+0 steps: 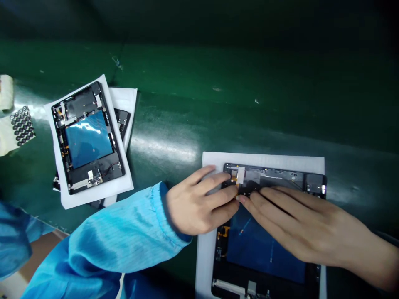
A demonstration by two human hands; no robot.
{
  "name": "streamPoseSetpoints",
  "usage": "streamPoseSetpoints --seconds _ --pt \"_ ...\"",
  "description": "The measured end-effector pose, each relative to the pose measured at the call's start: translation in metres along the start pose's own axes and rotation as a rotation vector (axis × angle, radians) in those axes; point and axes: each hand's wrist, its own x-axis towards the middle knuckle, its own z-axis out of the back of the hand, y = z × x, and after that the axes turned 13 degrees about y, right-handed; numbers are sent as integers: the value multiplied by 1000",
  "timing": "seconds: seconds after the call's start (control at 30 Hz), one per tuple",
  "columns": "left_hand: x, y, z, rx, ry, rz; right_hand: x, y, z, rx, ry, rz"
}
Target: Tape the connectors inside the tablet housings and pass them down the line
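An opened tablet (274, 272) lies in front of me, its black housing holding a blue film-covered panel, with ribbon cables and small boards along the edges. My left hand (205, 201) reaches over its upper left corner, fingers bent, tips by a white-and-orange ribbon cable (240, 175). My right hand (307, 222) lies over the tablet's upper middle, fingers pressed together. The fingertips of both hands meet at the upper edge of the blue panel (262, 241). Whatever sits between them is too small and covered to make out.
White foam sheet (207, 249) lies under the tablet. To the left, another opened tablet (90, 137) rests on stacked foam sheets (124, 97) with a further tablet beneath. A sheet of round black parts (23, 126) sits at far left. Another person's blue sleeve (14, 238) shows at lower left.
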Motion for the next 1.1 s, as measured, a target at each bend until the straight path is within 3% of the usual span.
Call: streamPoseSetpoints --seconds 0.23,0.47,0.6,0.7,0.83,0.93,1.1 --pt "-3 -2 -2 -1 9 -12 -5 -2 -12 190 -84 -89" --pt "4 -1 0 31 16 -43 3 -6 -12 247 -50 -159" --pt "8 5 2 10 69 -64 12 -14 -8 511 -42 -249" --pt "7 9 1 -12 98 -60 14 -19 -3 681 -107 -303" --pt "1 12 0 -39 45 -74 3 -16 0 605 -193 -396" --pt "-2 13 1 -55 -19 -90 -8 -11 -4 539 -159 -394" --pt "-2 13 1 -5 40 -109 -13 -9 -5 426 -140 -330"
